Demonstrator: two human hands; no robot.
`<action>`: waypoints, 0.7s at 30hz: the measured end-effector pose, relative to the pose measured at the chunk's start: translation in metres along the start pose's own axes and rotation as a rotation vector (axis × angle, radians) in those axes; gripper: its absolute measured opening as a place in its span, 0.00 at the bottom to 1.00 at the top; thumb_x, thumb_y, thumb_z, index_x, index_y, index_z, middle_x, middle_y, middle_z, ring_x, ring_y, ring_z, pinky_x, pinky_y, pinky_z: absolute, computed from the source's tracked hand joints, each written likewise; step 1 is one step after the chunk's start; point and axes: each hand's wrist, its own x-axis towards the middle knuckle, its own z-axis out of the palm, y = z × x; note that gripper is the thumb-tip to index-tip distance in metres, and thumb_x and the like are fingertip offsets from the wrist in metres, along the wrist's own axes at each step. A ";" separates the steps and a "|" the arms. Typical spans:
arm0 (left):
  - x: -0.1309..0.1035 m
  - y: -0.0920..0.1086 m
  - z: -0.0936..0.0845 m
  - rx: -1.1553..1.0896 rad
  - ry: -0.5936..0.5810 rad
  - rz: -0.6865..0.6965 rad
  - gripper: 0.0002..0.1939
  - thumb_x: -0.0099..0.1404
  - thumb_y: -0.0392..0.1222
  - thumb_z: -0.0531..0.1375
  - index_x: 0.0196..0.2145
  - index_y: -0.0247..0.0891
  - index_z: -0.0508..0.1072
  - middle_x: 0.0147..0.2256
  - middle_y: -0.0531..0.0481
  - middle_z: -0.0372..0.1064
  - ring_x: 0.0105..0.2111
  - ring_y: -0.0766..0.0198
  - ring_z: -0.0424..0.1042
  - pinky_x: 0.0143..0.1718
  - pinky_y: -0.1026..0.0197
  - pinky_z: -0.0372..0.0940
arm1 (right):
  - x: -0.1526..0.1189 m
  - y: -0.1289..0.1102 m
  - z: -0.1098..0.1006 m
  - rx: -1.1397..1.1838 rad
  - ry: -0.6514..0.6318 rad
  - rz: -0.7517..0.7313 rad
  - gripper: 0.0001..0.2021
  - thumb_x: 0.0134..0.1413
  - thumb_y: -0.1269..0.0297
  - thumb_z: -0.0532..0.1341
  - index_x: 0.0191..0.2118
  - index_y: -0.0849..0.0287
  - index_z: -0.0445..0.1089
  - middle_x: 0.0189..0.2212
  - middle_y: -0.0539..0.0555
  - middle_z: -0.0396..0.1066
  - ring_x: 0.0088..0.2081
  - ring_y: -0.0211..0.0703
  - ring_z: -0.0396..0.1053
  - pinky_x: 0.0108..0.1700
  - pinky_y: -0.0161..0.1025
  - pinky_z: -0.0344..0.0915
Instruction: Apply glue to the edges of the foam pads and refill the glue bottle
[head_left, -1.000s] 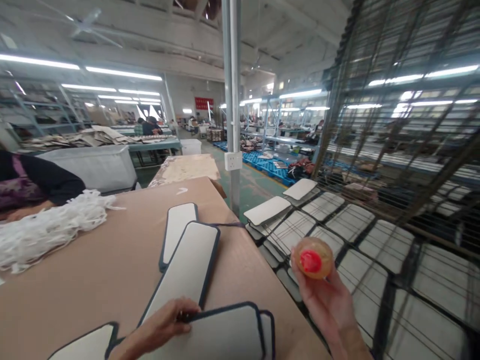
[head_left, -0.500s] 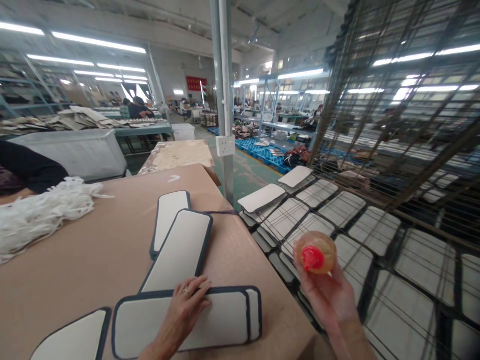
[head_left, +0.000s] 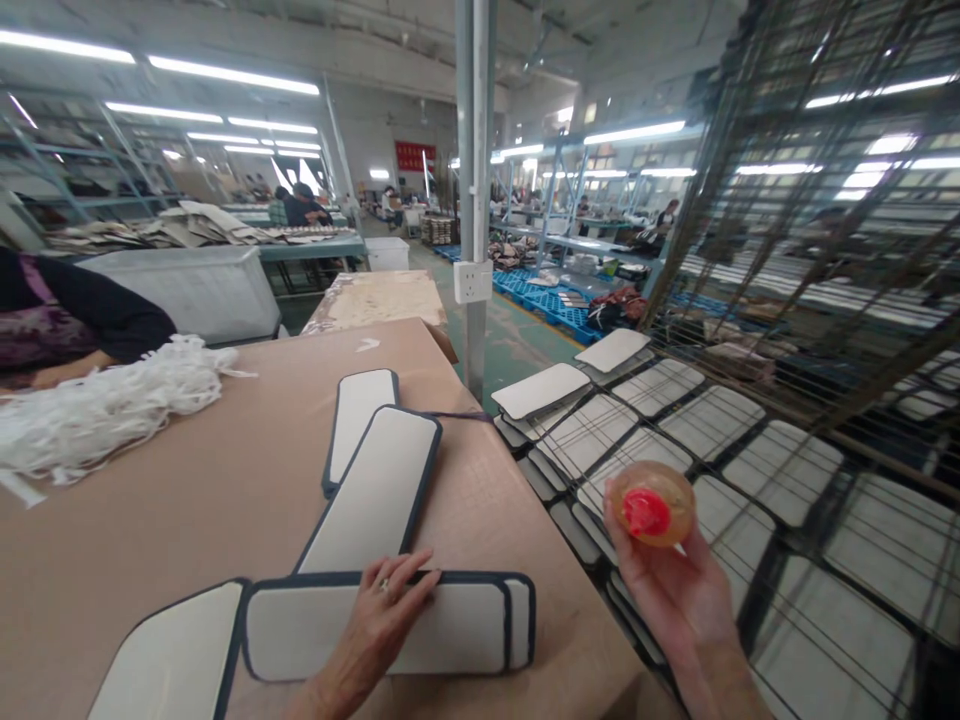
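Observation:
My left hand [head_left: 382, 615] lies with fingers stretched across a pale rectangular panel with dark edging [head_left: 465, 625], which overlaps another like it. In my right hand [head_left: 675, 590] is a clear squeeze bottle [head_left: 679, 490] with a red nozzle cap [head_left: 645, 513], its nozzle end facing me; amber liquid shows through it. Beyond my left hand, a long edged panel [head_left: 375, 490] lies slantwise over a further panel [head_left: 360, 410]. A panel with a curved edge [head_left: 172, 650] sits at the lower left, beside the ones under my hand.
A brown-covered table [head_left: 285, 450] bears the panels and a heap of white strips [head_left: 127, 400]. A person's dark sleeve [head_left: 97, 300] is behind the heap. To the right, a wire rack [head_left: 750, 440] holds many pale panels. A post with a socket [head_left: 472, 282] stands past the table.
The whole view has shifted, so things appear farther right. More of the person at the left shows. My left hand stays on the panel, and my right hand still holds the bottle.

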 end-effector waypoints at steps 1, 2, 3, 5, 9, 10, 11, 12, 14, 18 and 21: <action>0.000 0.001 -0.001 0.006 0.011 -0.005 0.13 0.64 0.31 0.57 0.44 0.43 0.72 0.47 0.44 0.72 0.46 0.58 0.68 0.48 0.55 0.58 | 0.000 0.000 0.000 0.002 0.004 -0.002 0.22 0.60 0.62 0.52 0.57 0.67 0.61 0.40 0.66 0.76 0.40 0.54 0.75 0.34 0.41 0.75; 0.000 0.002 -0.001 0.014 0.022 -0.013 0.13 0.63 0.31 0.57 0.43 0.44 0.73 0.47 0.45 0.72 0.47 0.57 0.67 0.48 0.54 0.57 | 0.000 0.000 0.000 0.004 -0.001 -0.002 0.22 0.60 0.62 0.52 0.57 0.67 0.61 0.40 0.66 0.76 0.40 0.54 0.75 0.34 0.41 0.75; -0.001 0.003 -0.002 0.019 0.027 -0.023 0.14 0.63 0.30 0.57 0.43 0.45 0.73 0.46 0.45 0.72 0.47 0.57 0.66 0.48 0.53 0.57 | 0.000 0.000 0.000 0.005 -0.014 0.002 0.22 0.59 0.63 0.53 0.57 0.67 0.61 0.40 0.66 0.76 0.40 0.54 0.75 0.35 0.42 0.75; -0.001 0.008 -0.003 0.004 0.007 -0.064 0.15 0.62 0.29 0.55 0.43 0.46 0.72 0.42 0.47 0.72 0.45 0.57 0.66 0.47 0.54 0.58 | 0.000 -0.001 -0.002 0.006 -0.047 0.009 0.22 0.58 0.63 0.54 0.57 0.67 0.61 0.41 0.65 0.76 0.41 0.54 0.75 0.36 0.42 0.75; 0.006 0.022 -0.011 -0.135 -0.165 -0.202 0.15 0.61 0.28 0.50 0.42 0.42 0.68 0.39 0.46 0.70 0.40 0.58 0.67 0.44 0.54 0.60 | -0.001 -0.002 -0.006 -0.005 -0.067 0.004 0.22 0.59 0.63 0.54 0.57 0.66 0.61 0.42 0.65 0.75 0.42 0.53 0.75 0.38 0.42 0.75; 0.009 0.026 -0.014 -0.169 -0.209 -0.233 0.15 0.60 0.28 0.49 0.42 0.41 0.67 0.41 0.45 0.70 0.41 0.57 0.67 0.45 0.53 0.60 | -0.001 -0.003 -0.006 -0.007 -0.064 0.001 0.22 0.60 0.63 0.53 0.57 0.65 0.61 0.42 0.64 0.75 0.42 0.53 0.74 0.39 0.41 0.75; 0.013 0.030 -0.018 -0.194 -0.245 -0.252 0.15 0.60 0.28 0.49 0.41 0.40 0.66 0.43 0.44 0.69 0.44 0.56 0.66 0.47 0.52 0.59 | -0.001 -0.003 -0.007 -0.009 -0.064 0.001 0.21 0.60 0.63 0.53 0.57 0.65 0.61 0.42 0.64 0.75 0.43 0.52 0.74 0.39 0.41 0.75; 0.016 0.033 -0.022 -0.207 -0.269 -0.263 0.16 0.59 0.28 0.49 0.42 0.40 0.65 0.45 0.43 0.68 0.46 0.55 0.65 0.50 0.51 0.58 | -0.001 -0.003 -0.007 -0.009 -0.066 0.001 0.21 0.61 0.62 0.52 0.57 0.66 0.61 0.42 0.64 0.75 0.43 0.52 0.74 0.39 0.41 0.75; 0.019 0.036 -0.028 -0.220 -0.309 -0.249 0.16 0.58 0.28 0.49 0.42 0.40 0.64 0.49 0.43 0.66 0.51 0.54 0.62 0.54 0.49 0.56 | -0.001 -0.003 -0.007 -0.010 -0.076 0.002 0.21 0.60 0.62 0.53 0.57 0.66 0.61 0.43 0.65 0.75 0.43 0.51 0.74 0.39 0.41 0.75; 0.011 0.032 -0.025 -0.262 -0.336 -0.291 0.15 0.62 0.33 0.50 0.46 0.41 0.65 0.44 0.44 0.70 0.45 0.56 0.68 0.52 0.49 0.57 | -0.001 -0.003 -0.007 -0.020 -0.079 0.001 0.21 0.55 0.63 0.59 0.53 0.66 0.65 0.42 0.65 0.75 0.43 0.53 0.74 0.39 0.42 0.75; 0.014 0.022 -0.022 -0.294 -0.332 -0.415 0.22 0.63 0.36 0.51 0.55 0.40 0.61 0.36 0.47 0.73 0.35 0.58 0.70 0.42 0.55 0.62 | 0.001 -0.005 -0.007 -0.076 -0.098 -0.026 0.21 0.45 0.63 0.67 0.47 0.65 0.70 0.40 0.63 0.77 0.39 0.51 0.76 0.37 0.39 0.75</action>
